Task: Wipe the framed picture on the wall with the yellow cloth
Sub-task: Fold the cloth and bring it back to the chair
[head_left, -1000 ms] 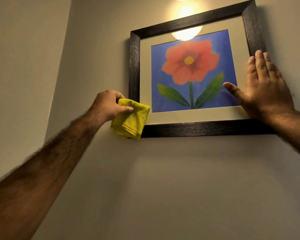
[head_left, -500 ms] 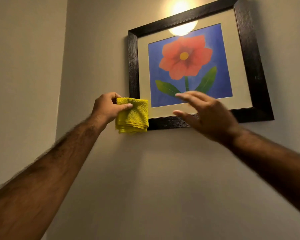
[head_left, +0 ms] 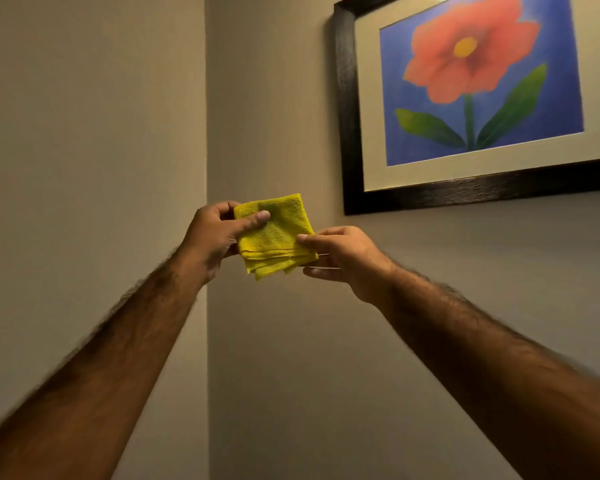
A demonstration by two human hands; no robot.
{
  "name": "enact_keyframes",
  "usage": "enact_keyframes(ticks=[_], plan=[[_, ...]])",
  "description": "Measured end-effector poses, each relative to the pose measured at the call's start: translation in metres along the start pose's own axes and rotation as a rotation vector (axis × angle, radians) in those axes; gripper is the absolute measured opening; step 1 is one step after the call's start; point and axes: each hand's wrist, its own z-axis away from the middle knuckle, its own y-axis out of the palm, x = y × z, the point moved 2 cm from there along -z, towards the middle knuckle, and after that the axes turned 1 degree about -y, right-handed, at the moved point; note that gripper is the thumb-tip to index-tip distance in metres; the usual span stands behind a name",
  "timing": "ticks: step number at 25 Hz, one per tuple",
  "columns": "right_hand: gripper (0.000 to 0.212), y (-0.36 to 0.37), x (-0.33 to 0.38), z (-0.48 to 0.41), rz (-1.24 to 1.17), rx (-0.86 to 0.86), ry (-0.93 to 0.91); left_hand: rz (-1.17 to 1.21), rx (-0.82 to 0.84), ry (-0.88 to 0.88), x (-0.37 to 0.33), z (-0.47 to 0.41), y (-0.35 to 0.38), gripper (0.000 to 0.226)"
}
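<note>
The folded yellow cloth is held in mid-air in front of the wall, below and left of the picture. My left hand grips its left side, thumb pressed on top. My right hand pinches its right edge between thumb and fingers. The framed picture, a dark wooden frame with a cream mat around a red flower on blue, hangs at the upper right; its top and right side run out of view. Neither hand touches the frame.
A wall corner runs vertically just left of the cloth, where the beige left wall meets the wall that carries the picture. A bright lamp reflection shows at the picture's top edge.
My right hand left the frame's right side and came down to the cloth's right edge. My left hand drew the cloth off the frame's lower left corner. The view shifted left and down.
</note>
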Motion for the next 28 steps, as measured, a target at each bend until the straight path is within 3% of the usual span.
enact_keyframes(ticks=[3,5,7,13,18,23,28], plan=[[0.016,0.049,-0.041,-0.007,-0.125,0.073,0.105,0.034,0.010,-0.152,0.031,0.030,-0.058,0.032],[0.025,0.083,-0.073,-0.008,-0.190,0.115,0.185,0.080,0.020,-0.272,0.057,0.055,-0.100,0.016],[0.036,0.118,-0.110,-0.009,-0.216,0.169,0.268,0.107,-0.014,-0.367,0.090,0.084,-0.143,0.013],[0.020,0.227,-0.234,-0.001,-0.226,0.363,0.476,0.046,-0.276,-0.544,0.188,0.193,-0.252,0.016],[0.038,0.328,-0.357,0.034,-0.208,0.539,0.715,-0.013,-0.451,-0.723,0.265,0.307,-0.332,0.015],[0.019,0.417,-0.475,0.101,-0.179,0.722,0.963,-0.100,-0.611,-0.961,0.331,0.426,-0.383,0.016],[0.026,0.477,-0.588,0.182,-0.068,0.816,1.103,-0.090,-0.774,-1.171,0.408,0.545,-0.406,0.019]])
